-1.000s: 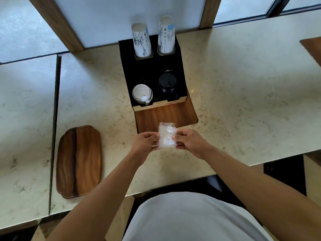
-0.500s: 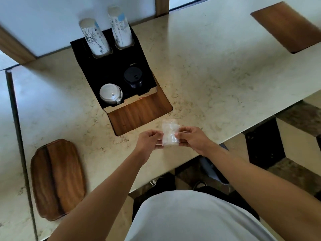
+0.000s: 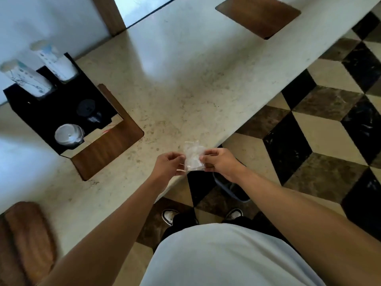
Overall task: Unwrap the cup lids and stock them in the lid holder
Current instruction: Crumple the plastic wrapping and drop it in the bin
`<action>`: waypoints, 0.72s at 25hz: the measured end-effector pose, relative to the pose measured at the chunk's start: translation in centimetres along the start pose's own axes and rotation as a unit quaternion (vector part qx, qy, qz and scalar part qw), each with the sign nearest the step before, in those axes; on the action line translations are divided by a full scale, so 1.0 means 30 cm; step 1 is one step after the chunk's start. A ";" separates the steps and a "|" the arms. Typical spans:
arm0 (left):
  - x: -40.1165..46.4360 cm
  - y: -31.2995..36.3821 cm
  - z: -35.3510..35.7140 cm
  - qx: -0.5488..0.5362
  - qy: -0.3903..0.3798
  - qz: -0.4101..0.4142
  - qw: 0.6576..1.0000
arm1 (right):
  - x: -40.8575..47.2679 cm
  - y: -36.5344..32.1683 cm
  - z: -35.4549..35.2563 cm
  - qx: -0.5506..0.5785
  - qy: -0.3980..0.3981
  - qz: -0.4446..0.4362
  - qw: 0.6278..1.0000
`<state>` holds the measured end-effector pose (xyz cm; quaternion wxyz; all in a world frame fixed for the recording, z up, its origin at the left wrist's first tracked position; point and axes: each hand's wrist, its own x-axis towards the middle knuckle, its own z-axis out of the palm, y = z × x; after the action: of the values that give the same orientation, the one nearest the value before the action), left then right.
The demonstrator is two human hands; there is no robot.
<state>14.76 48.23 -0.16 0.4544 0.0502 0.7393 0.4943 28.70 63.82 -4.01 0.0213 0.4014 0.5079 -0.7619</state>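
**Operator:** Two hands up close, both on one item. My left hand [image 3: 168, 165] and right hand [image 3: 218, 162] each pinch a side of the clear plastic wrap [image 3: 193, 156], fingers curled, the wad stretched between them. It sits at the counter edge [image 3: 177, 178], above a grey bin [image 3: 233, 193] on the floor. My read: held out there so the scrap can drop straight in.

**Observer:** Lids inside it?

**Operator:** Cannot tell. Crumpled and see-through; looks like wrapper only, but that is a guess.

**Observer:** Farther out?

**Operator:** Left of me, a wooden tray [image 3: 26, 242], blurred. Beyond it the lid holder [image 3: 61, 112], black, on a wooden base [image 3: 107, 149]. Near well holds the white lids [image 3: 68, 135], the well behind them the black lids [image 3: 87, 110]. Two cup stacks [image 3: 26, 79] stand at its back. So lids are already stocked, within reach of the cups.

**Observer:** Stage?

**Operator:** Judged late: disposal of wrap, if that wad is empty. Far right, another wooden board [image 3: 257, 15] on the counter.
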 end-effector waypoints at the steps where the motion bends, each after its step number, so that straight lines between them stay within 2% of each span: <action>1: -0.004 0.010 0.068 0.012 -0.006 0.002 1.000 | -0.021 0.008 -0.063 0.003 0.007 -0.004 1.000; 7: -0.016 0.051 0.421 0.079 -0.060 -0.008 0.995 | -0.165 0.077 -0.385 0.039 0.068 -0.015 0.997; 10: 0.000 0.054 0.554 0.135 -0.076 -0.012 0.988 | -0.230 0.123 -0.488 0.066 0.134 0.006 0.989; 14: 0.034 0.039 0.693 0.206 -0.158 -0.022 0.966 | -0.305 0.198 -0.565 0.096 0.241 0.027 0.965; 18: 0.080 0.015 0.773 0.272 -0.199 -0.024 0.941 | -0.344 0.264 -0.578 0.139 0.297 0.052 0.943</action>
<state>29.92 65.60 -3.58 0.5731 0.2512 0.7413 0.2426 49.40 69.82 -6.27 -0.1468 0.6338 0.3592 -0.6692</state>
